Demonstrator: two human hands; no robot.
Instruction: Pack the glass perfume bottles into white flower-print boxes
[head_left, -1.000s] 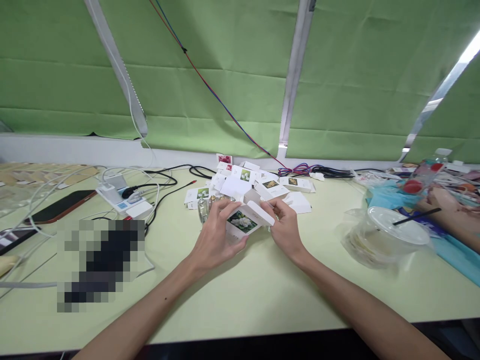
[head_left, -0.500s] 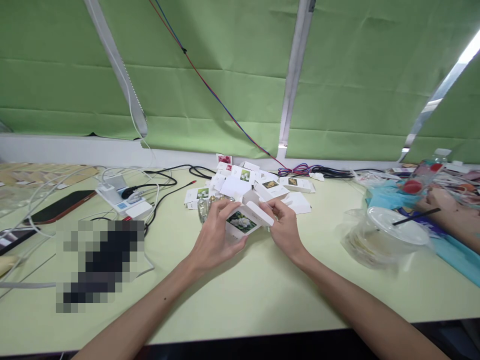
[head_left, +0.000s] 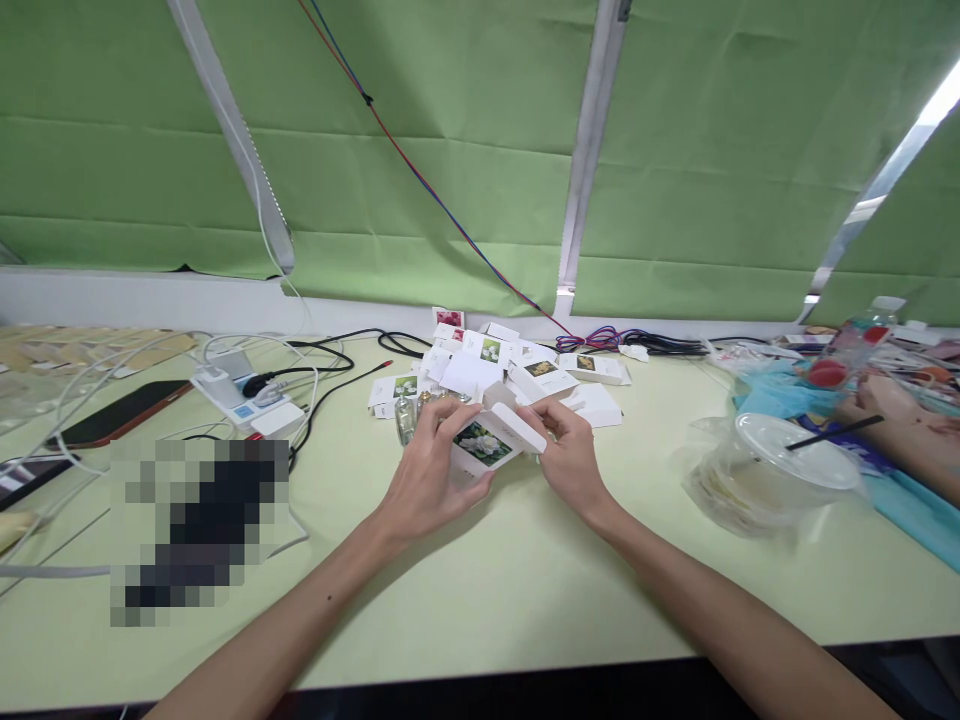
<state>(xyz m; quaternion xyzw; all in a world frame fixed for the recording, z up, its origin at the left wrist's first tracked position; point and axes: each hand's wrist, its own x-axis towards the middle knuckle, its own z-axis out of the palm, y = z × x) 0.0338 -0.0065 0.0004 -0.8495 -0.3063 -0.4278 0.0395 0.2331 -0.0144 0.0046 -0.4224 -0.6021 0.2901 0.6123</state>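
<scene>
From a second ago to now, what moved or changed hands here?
Almost nothing. Both hands, left hand and right hand, still grip the small white flower-printed carton, which sits marginally farther left. The pile of white cartons and the clear lidded plastic bowl stayed put.

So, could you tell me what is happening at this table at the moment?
A person is holding a small white box with a flower picture above the pale green table, left hand wrapped around one end and right hand at the other. Just beyond it lies a pile of similar small boxes with a few little glass bottles beside it. At the far right, another person's hand rests near a lidded plastic bowl.
</scene>
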